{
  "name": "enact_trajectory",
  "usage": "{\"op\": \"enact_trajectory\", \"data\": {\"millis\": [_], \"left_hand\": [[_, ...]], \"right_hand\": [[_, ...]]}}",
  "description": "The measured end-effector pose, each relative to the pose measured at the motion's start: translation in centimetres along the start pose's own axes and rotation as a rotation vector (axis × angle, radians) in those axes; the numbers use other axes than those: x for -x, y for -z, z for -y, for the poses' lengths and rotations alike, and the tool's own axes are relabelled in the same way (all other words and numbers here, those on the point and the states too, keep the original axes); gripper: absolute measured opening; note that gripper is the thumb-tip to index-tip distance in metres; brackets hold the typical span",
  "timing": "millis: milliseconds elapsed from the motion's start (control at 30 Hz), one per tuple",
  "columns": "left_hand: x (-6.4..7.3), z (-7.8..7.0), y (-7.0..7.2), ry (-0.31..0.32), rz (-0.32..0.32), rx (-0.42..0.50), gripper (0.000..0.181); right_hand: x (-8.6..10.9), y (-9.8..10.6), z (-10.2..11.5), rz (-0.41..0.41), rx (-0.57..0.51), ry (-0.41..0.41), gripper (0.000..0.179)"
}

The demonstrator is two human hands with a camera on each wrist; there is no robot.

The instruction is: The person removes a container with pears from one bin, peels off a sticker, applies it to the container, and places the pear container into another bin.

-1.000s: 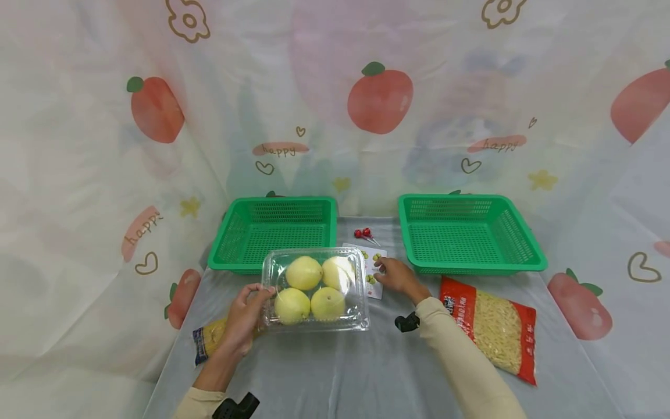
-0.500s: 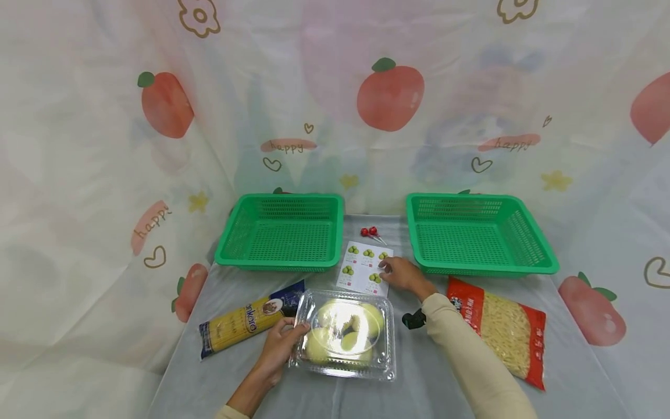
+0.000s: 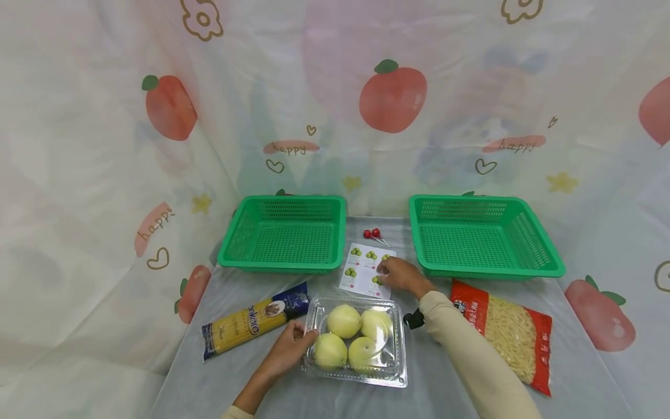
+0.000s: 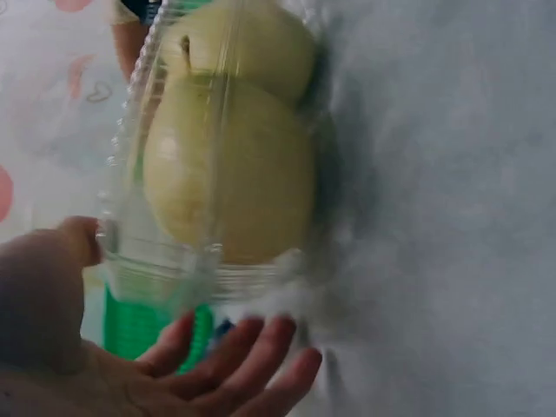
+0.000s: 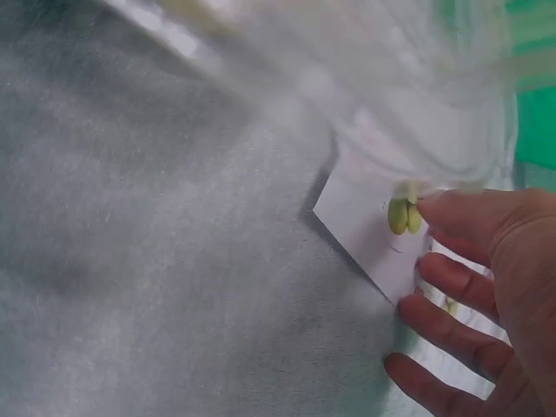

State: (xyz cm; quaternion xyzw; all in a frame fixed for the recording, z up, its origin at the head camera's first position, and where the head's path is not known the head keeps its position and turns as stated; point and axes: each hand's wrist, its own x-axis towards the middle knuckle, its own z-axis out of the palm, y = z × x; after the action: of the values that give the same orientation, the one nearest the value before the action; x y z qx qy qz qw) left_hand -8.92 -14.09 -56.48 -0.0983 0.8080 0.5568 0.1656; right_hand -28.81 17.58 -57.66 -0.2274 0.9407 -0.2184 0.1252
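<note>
A clear lidded plastic box (image 3: 356,343) of round yellow-green fruit sits on the grey-covered table in front of me. My left hand (image 3: 290,348) is at its left end, thumb by the lid's edge. In the left wrist view the fingers (image 4: 282,334) of that hand are extended beside the box's end, somewhat blurred. Beyond the box lies a white sheet of stickers (image 3: 361,273) with small green fruit pictures. My right hand (image 3: 405,275) touches the sheet's right side, thumb and fingers apart in the head view. Its thumb (image 5: 460,213) lies against one printed fruit picture.
Two green mesh baskets stand at the back, a left basket (image 3: 282,265) and a right basket (image 3: 492,272). Two red lollipops (image 3: 373,234) lie between them. A spaghetti packet (image 3: 251,320) lies left, a red-and-clear pasta bag (image 3: 505,331) right.
My left hand has brought the fruit box lower and nearer to me, uncovering the sticker sheet and the spaghetti packet. The right hand stays on the sheet's right side. The head view has shifted slightly.
</note>
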Motion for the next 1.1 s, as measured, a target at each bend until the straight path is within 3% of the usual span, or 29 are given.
{"op": "enact_trajectory", "data": {"millis": [67,200,300,333,500,600,1100], "left_hand": [[0.0,-0.3,0.0,-0.063,-0.039,-0.052,0.056],[-0.1,-1.1,-0.7,-0.286,-0.143,-0.091,0.058],[-0.6,-1.4,-1.5,-0.436,-0.144,-0.131,0.055],[-0.8,-1.4,-1.8,-0.454,-0.122,-0.150,0.055],[-1.8,-0.9,-2.6,-0.445,0.009,-0.182,0.059],[-2.2,-0.6,-2.6,-0.418,0.047,-0.147,0.061],[-2.6,-0.3,-2.9,-0.406,0.008,-0.118,0.057]], "right_hand": [[-0.2,-0.2,0.0,0.001,0.014,-0.002,0.027],[-0.3,-0.4,0.0,-0.004,0.056,0.008,0.026],[-0.2,-0.6,0.2,-0.003,0.092,0.011,0.025],[-0.2,-0.6,0.3,-0.002,0.102,0.010,0.025],[-0.1,-0.9,0.5,-0.002,0.130,-0.011,0.025],[-0.2,-1.0,0.6,-0.013,0.131,-0.028,0.025],[-0.5,-1.4,0.5,-0.036,-0.024,-0.045,0.021]]}}
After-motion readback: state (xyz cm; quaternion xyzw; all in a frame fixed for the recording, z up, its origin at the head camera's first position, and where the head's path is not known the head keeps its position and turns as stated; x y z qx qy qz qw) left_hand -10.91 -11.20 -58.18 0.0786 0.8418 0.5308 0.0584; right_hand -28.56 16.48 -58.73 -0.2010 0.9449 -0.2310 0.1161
